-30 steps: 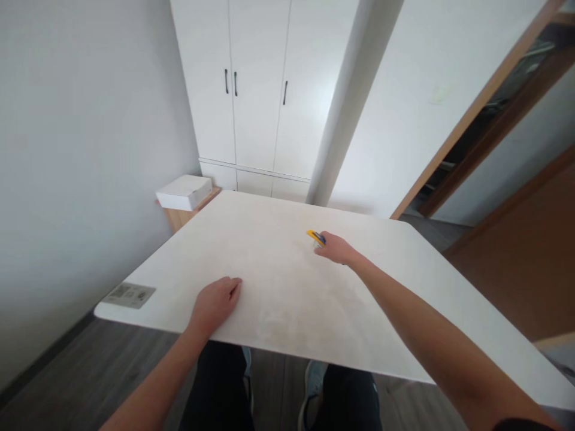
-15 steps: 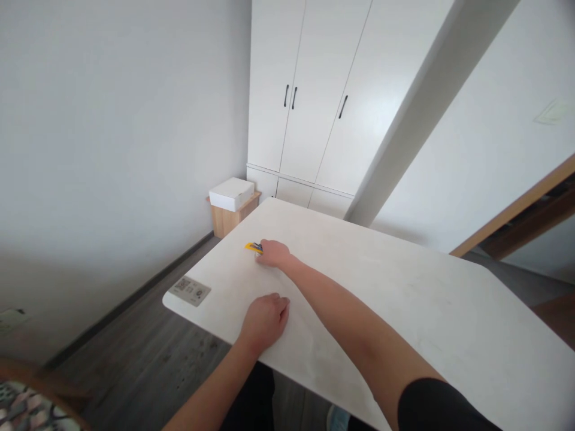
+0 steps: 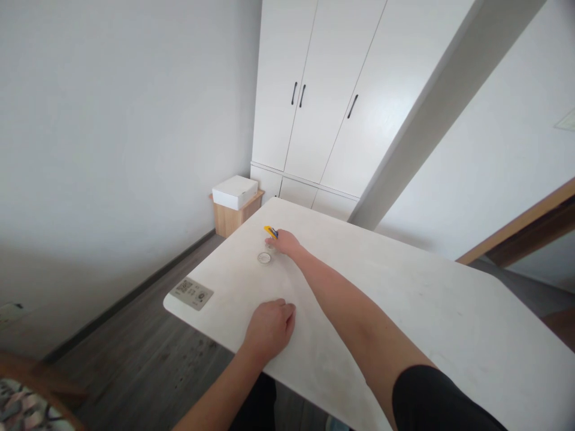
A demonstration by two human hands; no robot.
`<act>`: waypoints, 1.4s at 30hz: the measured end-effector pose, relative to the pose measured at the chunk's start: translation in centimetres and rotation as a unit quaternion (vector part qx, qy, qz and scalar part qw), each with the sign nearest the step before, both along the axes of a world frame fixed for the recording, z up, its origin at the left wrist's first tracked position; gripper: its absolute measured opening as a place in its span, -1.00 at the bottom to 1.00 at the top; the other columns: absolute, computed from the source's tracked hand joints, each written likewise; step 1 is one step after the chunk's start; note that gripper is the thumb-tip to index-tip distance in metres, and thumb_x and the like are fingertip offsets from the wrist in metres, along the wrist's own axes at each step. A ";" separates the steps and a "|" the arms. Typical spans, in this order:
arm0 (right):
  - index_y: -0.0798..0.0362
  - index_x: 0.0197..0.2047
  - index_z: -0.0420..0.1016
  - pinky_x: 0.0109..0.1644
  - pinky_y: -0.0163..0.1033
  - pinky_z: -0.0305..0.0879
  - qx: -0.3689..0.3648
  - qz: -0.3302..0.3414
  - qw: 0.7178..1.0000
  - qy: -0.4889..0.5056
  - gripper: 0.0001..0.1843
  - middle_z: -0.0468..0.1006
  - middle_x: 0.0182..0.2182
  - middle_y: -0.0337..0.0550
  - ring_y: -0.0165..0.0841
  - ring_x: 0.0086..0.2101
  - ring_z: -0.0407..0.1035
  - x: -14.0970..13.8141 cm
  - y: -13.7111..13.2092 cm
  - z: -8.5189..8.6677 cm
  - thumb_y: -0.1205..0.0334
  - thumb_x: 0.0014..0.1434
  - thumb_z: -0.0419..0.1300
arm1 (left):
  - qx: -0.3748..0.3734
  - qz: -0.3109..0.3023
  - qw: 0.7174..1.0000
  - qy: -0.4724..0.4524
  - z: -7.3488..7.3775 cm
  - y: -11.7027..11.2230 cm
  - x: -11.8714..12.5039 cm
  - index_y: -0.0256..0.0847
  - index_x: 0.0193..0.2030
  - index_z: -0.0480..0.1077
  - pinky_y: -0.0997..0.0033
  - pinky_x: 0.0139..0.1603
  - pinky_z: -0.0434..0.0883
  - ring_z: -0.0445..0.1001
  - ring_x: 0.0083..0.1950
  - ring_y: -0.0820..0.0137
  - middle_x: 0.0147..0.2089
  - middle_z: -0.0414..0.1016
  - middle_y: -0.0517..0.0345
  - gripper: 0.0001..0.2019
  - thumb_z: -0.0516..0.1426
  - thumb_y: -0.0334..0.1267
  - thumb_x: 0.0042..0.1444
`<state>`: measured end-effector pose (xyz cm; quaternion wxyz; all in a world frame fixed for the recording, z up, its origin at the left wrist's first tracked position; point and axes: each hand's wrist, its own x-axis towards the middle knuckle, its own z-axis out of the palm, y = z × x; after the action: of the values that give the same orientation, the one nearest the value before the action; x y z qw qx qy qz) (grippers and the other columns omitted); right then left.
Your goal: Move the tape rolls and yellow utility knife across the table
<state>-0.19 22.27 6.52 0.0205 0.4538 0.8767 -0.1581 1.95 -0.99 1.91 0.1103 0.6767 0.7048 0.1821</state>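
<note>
The person stands at a big white table (image 3: 404,299) and leans over it. The right hand (image 3: 284,243) is stretched far out across the top, with the whole arm laid long over the table. It is closed around a small yellow tool (image 3: 270,231). Only the yellow tip sticks out past the fingers, pointing toward the far edge. The tool is too small from here to be sure what it is; it may be a little cutter or scraper. The hand sits low, so the tool looks pressed close to the tabletop.

Just beside that hand, a bit nearer to the person, lies a small round disc (image 3: 265,258). It lies flat on the table. The hand is not touching it, but it is very near.

The left hand (image 3: 271,328) rests on the table close to the near edge. Its fingers are curled in loosely and it holds nothing. It seems to be there to prop the body up while the other arm reaches so far.

A grey label (image 3: 194,293) is stuck on the table corner. Past the table stand a white box (image 3: 235,191) on a wooden stand (image 3: 231,217) and a tall white cupboard (image 3: 323,96).
</note>
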 end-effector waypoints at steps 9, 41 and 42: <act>0.09 0.21 0.44 0.02 -0.13 0.38 -0.014 -0.054 0.998 0.013 -0.35 0.43 0.21 0.24 -0.08 0.07 0.48 -0.8 2.5 -0.5 -0.22 0.26 0.23 | 0.003 -0.005 1.000 -0.005 -0.1 0.1 -0.1 -0.11 -0.28 0.47 0.27 -0.22 0.25 0.49 -0.25 0.32 -0.30 0.50 0.09 -0.63 -0.11 -0.18 0.42; 0.04 0.43 0.26 0.47 0.29 -0.14 0.103 0.190 0.972 0.097 -0.27 0.26 0.41 0.17 0.00 0.43 0.00 15.3 -8.9 -4.1 -0.02 0.29 0.30 | 0.000 0.009 0.999 0.038 0.0 0.0 0.0 -0.14 -0.17 0.53 0.33 -0.15 0.32 0.54 -0.18 0.32 -0.23 0.57 0.05 -0.63 -0.10 -0.19 0.42; 0.06 0.44 0.24 0.48 0.29 -0.17 0.101 0.182 0.972 0.106 -0.25 0.23 0.42 0.18 0.01 0.45 -0.04 15.7 -9.0 -3.8 -0.04 0.29 0.30 | 0.000 0.006 0.999 0.035 0.0 0.0 0.0 -0.13 -0.15 0.54 0.33 -0.14 0.32 0.54 -0.17 0.32 -0.23 0.57 0.05 -0.63 -0.10 -0.20 0.41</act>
<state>15.48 13.27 2.75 -0.0898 0.2671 0.9532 -0.1095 1.95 -1.04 1.94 0.0846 0.6783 0.7124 0.1585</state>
